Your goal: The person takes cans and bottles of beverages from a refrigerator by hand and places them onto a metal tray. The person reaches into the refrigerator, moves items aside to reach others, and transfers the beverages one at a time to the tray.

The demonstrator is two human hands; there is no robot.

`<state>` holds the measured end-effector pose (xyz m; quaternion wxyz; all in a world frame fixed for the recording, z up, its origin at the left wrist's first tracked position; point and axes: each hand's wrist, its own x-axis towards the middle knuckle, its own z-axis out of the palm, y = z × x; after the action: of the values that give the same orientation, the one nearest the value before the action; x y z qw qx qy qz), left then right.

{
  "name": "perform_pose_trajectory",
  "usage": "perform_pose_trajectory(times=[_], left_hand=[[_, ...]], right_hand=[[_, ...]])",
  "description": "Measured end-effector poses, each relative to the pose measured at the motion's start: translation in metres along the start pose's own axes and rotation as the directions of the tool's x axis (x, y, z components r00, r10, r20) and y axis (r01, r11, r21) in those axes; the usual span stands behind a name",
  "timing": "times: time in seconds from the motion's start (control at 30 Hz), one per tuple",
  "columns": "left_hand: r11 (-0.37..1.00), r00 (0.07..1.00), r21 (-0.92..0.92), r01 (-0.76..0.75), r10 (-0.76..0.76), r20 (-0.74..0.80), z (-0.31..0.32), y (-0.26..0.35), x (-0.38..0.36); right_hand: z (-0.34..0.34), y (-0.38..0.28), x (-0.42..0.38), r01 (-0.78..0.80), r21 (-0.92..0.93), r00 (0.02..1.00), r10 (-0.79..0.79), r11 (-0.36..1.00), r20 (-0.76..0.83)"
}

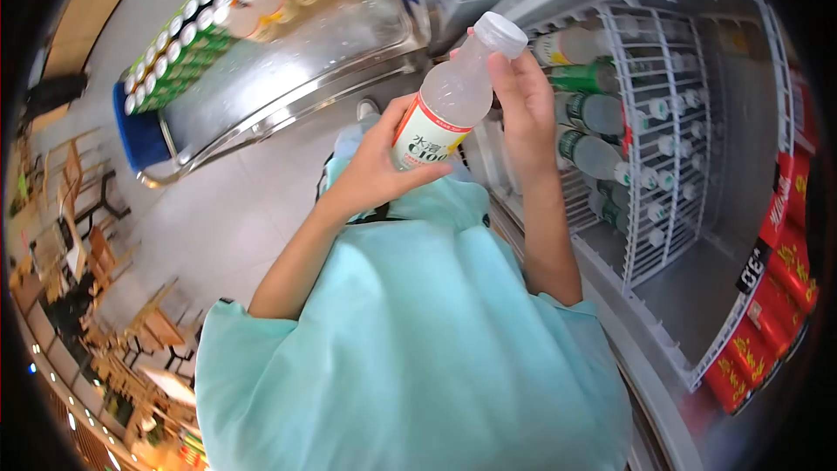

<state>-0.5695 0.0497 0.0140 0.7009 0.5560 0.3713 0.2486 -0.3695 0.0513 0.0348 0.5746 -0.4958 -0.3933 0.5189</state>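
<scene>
A clear plastic bottle [455, 92] with a white cap and a white, red-edged label is tilted up to the right in front of my body. Wrapped round its lower part is my left hand [375, 161], with the thumb across the label. My right hand [526, 105] grips the bottle at its neck, just under the cap, with the thumb in front. Some of the fingers of both hands are hidden behind the bottle.
At right, an open cooler holds bottles lying on their sides [593, 112] by a white wire rack [629, 174]. Red cans [757, 340] line its outer edge. At upper left, a metal cart [288, 78] carries green cans [187, 52] and bottles. Wooden chairs stand far left.
</scene>
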Motion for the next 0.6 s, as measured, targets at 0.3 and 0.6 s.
perform_pose_trajectory(times=[0.3, 0.6], left_hand=[[0.974, 0.974, 0.224, 0.019, 0.032, -0.224, -0.041, -0.02, 0.0], [0.922, 0.96, 0.383, 0.05, 0.061, -0.272, -0.08, -0.054, -0.004]], right_hand=[[0.041, 0.028, 0.02, 0.113, -0.067, 0.968, -0.094, 0.991, 0.232], [0.073, 0.049, 0.014, 0.292, -0.309, 0.924, -0.184, 0.905, 0.335]])
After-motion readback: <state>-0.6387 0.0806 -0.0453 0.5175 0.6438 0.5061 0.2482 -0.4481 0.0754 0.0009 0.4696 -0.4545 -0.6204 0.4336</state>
